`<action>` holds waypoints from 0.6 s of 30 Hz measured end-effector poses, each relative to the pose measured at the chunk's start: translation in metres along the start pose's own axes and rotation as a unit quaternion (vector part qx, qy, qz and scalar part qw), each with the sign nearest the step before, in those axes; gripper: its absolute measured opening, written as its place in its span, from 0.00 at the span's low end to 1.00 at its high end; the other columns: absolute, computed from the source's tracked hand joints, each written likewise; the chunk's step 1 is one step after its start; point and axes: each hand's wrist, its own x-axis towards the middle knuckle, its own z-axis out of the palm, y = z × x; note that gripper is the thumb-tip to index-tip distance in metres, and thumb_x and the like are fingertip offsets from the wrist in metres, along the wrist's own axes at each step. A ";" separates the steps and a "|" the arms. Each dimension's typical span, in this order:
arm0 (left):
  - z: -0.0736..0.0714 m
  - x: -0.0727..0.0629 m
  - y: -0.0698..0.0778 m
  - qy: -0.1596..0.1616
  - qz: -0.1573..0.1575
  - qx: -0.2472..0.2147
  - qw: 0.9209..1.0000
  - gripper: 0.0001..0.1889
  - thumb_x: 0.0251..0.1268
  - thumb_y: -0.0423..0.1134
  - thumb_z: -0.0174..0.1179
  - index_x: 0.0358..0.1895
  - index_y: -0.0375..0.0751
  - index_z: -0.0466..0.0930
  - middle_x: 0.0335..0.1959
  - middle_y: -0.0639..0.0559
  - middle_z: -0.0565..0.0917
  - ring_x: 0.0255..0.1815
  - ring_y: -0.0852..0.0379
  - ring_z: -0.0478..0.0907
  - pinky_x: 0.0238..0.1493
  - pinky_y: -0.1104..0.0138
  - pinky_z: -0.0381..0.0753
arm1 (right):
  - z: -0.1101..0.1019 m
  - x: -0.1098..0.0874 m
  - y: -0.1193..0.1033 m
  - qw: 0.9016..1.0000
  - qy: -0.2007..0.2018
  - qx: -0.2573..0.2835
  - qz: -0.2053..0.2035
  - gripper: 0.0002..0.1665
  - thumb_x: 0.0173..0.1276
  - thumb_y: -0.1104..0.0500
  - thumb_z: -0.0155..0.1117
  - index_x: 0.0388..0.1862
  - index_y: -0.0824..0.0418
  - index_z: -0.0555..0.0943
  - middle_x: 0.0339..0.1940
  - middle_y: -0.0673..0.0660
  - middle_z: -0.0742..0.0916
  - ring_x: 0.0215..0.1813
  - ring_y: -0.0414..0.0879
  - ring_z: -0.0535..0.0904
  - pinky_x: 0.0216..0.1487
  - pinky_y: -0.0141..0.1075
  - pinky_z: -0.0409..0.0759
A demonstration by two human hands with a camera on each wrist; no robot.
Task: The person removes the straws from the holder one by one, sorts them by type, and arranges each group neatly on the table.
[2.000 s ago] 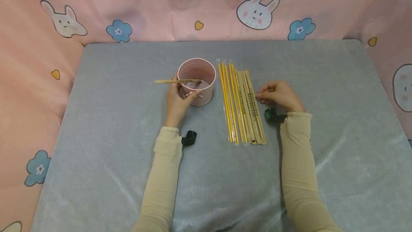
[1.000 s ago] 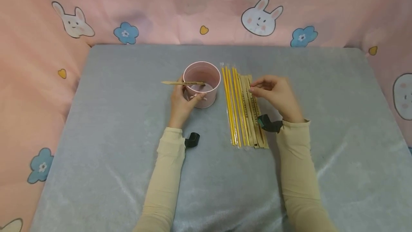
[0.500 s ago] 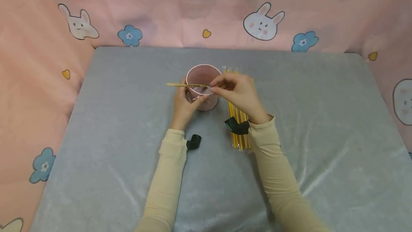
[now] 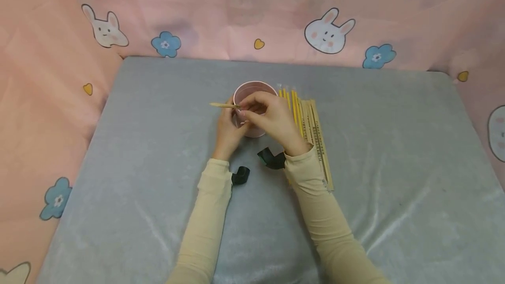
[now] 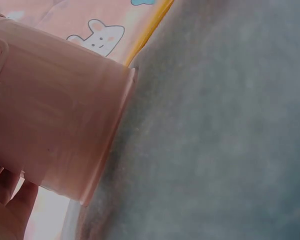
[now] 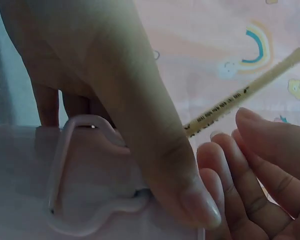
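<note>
My left hand grips a small pink bucket, which stands on the table. In the right wrist view its thumb lies across the bucket's wire handle. A slim stick in printed brown paper leans over the bucket's left rim, with its upper end sticking out. Over the bucket's mouth hovers my right hand, thumb and fingertips close beside that stick. The right wrist view shows the wrapped stick running past these fingers, not between them. My right hand partly hides the bucket's mouth.
To the right of the bucket lie several yellow straws in clear wrap and several brown paper-wrapped sticks, partly under my right forearm. Grey cloth covers the table. A pink patterned curtain stands behind it.
My right hand has gone left, from beside and then over the wrapped sticks, to above the bucket's mouth. The left hand keeps its grip on the bucket. The head view has shifted slightly.
</note>
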 end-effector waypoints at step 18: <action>-0.001 -0.001 0.001 -0.003 -0.031 0.034 0.999 0.36 0.49 0.33 0.65 0.64 0.28 0.64 0.58 0.32 0.72 0.61 0.41 0.68 0.64 0.59 0.65 | 0.014 0.005 0.004 0.997 0.022 -0.071 -0.018 0.07 0.57 0.68 0.69 0.36 0.68 0.84 0.33 0.59 0.84 0.38 0.48 0.81 0.40 0.34 0.80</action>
